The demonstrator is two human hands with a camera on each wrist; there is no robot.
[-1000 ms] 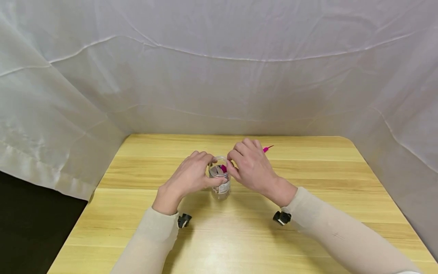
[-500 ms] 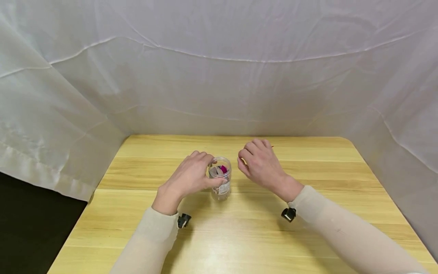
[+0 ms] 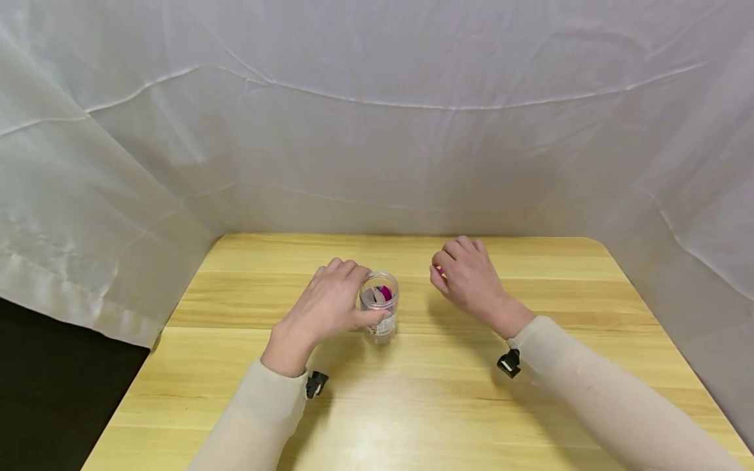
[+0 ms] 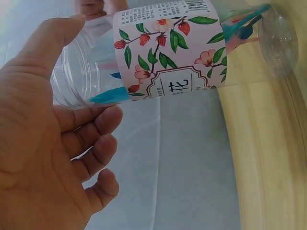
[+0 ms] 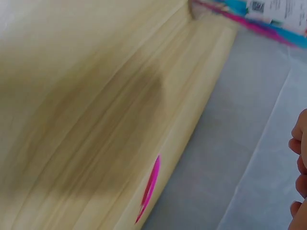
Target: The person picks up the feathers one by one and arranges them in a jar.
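Observation:
A small clear plastic jar with a flowered label stands open on the wooden table. Pink and grey slips show at its mouth. My left hand grips the jar from its left side; in the left wrist view the thumb lies on the jar and teal slips show through the plastic. To the jar's right, apart from it, my right hand hovers low over the table with loosely curled fingers and holds nothing I can see. One pink slip lies on the table near the far edge, hidden by that hand in the head view.
White cloth hangs close behind the table and along both its sides. A dark drop lies past the left edge. Bare wood stretches in front of the jar towards me.
My right hand has drawn away from the jar's mouth, moving right and a little farther back. The left hand and the jar have stayed where they were.

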